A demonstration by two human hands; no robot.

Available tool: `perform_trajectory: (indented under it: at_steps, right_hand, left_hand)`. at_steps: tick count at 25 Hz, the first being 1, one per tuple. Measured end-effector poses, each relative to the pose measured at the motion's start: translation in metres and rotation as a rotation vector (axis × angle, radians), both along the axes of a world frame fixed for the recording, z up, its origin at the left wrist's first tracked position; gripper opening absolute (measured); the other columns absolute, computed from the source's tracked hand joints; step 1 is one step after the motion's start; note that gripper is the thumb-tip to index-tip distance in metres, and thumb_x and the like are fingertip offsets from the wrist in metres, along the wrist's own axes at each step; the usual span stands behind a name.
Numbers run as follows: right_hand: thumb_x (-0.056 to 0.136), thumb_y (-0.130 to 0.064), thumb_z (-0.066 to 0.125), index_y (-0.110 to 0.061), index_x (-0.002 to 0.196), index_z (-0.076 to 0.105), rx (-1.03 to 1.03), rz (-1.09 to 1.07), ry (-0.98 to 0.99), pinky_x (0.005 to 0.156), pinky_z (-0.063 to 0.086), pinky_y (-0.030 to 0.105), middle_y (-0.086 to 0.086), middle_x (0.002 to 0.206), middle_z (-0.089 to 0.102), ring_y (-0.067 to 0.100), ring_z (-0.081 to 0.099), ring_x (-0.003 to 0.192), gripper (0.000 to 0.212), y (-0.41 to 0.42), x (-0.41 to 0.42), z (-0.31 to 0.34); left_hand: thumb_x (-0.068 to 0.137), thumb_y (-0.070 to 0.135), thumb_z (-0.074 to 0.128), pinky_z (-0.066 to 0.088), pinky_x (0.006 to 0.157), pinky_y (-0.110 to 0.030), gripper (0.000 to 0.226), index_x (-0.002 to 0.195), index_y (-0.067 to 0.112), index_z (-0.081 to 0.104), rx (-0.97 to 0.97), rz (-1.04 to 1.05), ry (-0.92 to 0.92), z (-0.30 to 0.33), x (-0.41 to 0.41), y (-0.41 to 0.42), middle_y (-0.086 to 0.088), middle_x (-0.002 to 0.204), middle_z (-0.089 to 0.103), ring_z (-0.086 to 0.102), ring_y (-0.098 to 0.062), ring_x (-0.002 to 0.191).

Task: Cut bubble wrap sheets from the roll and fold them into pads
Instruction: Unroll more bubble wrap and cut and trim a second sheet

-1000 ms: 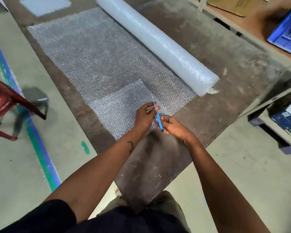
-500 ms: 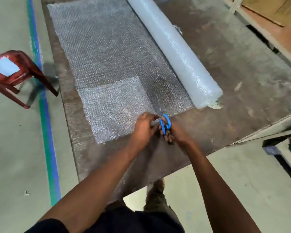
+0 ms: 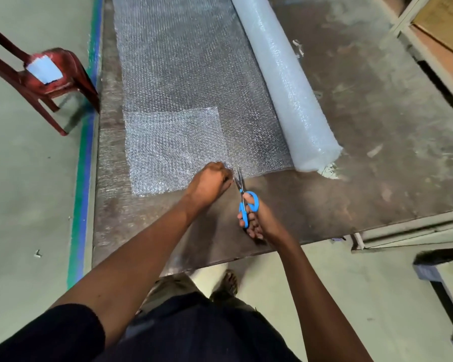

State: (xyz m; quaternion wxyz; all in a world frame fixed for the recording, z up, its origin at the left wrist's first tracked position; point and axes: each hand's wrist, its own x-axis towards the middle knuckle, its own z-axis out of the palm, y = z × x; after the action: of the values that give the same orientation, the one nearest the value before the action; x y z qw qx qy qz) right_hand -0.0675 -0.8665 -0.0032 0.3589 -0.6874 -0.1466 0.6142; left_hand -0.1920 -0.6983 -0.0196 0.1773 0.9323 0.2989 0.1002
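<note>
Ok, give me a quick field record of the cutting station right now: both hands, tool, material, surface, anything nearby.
left hand: fingers curled on the near edge of the bubble wrap sheet, just left of the blades
right hand: grips the scissors
scissors: blue handles, blade tips at the sheet's near edge, pointing away from the person
roll: lies right of the unrolled sheet, still joined to it
folded piece: doubled layer at the sheet's near left corner
table: dark, worn top
chair: red, left of the table, a pale sheet on its seat

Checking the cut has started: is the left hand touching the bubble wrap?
Touching. The head view shows the left hand pinching the bubble wrap edge beside the scissors.
</note>
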Motion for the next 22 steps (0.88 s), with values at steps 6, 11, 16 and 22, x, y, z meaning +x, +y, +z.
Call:
perform_trajectory:
  at_steps: [6,11,16,22]
  right_hand:
    - [0.105,-0.060,0.048,-0.003,0.077,0.064,0.013,-0.036,0.050,0.029,0.026,0.016,0.011,0.057,0.059,0.013,0.041,0.028,0.065,-0.007,0.002,0.001]
    - [0.107,-0.056,0.048,-0.002,0.076,0.062,0.012,-0.050,0.059,0.029,0.026,0.017,0.010,0.054,0.057,0.011,0.039,0.028,0.064,-0.009,0.002,0.005]
    - [0.105,-0.062,0.046,-0.004,0.081,0.065,0.050,0.008,-0.036,0.032,0.023,0.015,0.009,0.062,0.060,0.014,0.042,0.029,0.065,0.003,0.000,0.006]
    - [0.106,-0.060,0.048,-0.006,0.085,0.066,0.093,0.024,-0.071,0.032,0.020,0.015,0.007,0.065,0.062,0.016,0.046,0.030,0.061,0.005,-0.003,-0.002]
  left_hand:
    - [0.102,0.019,0.060,0.059,0.073,-0.045,0.011,0.107,0.009,0.063,0.010,0.032,0.004,0.002,0.007,-0.005,-0.009,0.091,0.061,0.061,-0.026,0.081]
    - [0.097,0.019,0.063,0.060,0.078,-0.042,0.017,0.112,0.011,0.064,-0.026,0.075,-0.014,-0.001,0.006,-0.006,-0.007,0.098,0.064,0.062,-0.024,0.086]
    - [0.095,0.020,0.066,0.055,0.077,-0.039,0.012,0.102,0.012,0.071,0.003,0.086,-0.055,-0.004,-0.004,-0.009,-0.007,0.094,0.066,0.062,-0.025,0.087]
    - [0.093,0.018,0.070,0.050,0.074,-0.031,0.003,0.095,0.016,0.070,-0.090,0.113,-0.184,-0.005,-0.010,-0.011,0.001,0.089,0.063,0.056,-0.014,0.083]
